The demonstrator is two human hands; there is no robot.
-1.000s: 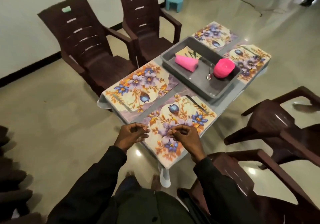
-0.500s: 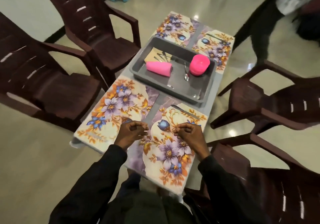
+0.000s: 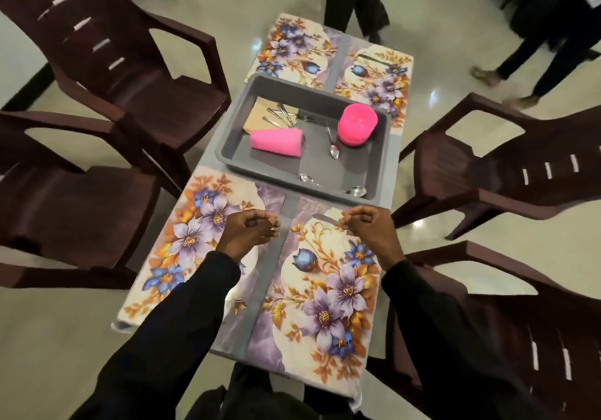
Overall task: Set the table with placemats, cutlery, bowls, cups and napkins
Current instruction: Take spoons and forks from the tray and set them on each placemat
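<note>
- The left hand [image 3: 250,234] is curled into a loose fist with nothing seen between its fingers; it hovers on the near side of the grey tray [image 3: 227,156], over the inner edge of the near-left placemat [image 3: 201,221]
- The right hand [image 3: 367,229] is curled the same way, thumb against fingertips, with nothing visibly pinched, just near of the tray's near right corner, above the far edge of the near-right placemat [image 3: 331,292]
- A knife [image 3: 326,219] lies on that mat between the right hand and the tray, its tip just beside the knuckles
- Inside the tray: a pink cup [image 3: 276,141] on its side, a stack of pink bowls [image 3: 357,123] to its right, a spoon [image 3: 334,151] between them, 2 more spoons against the near wall, and a bundle of cutlery [image 3: 282,115] on a tan napkin [image 3: 257,118] in the far left corner
- Beyond the tray lie the far-left placemat [image 3: 289,45] and the far-right placemat [image 3: 382,81]
- 4 brown chairs [image 3: 136,94] stand to both sides of the tray, and people's legs [image 3: 354,0] are on the floor beyond it
</note>
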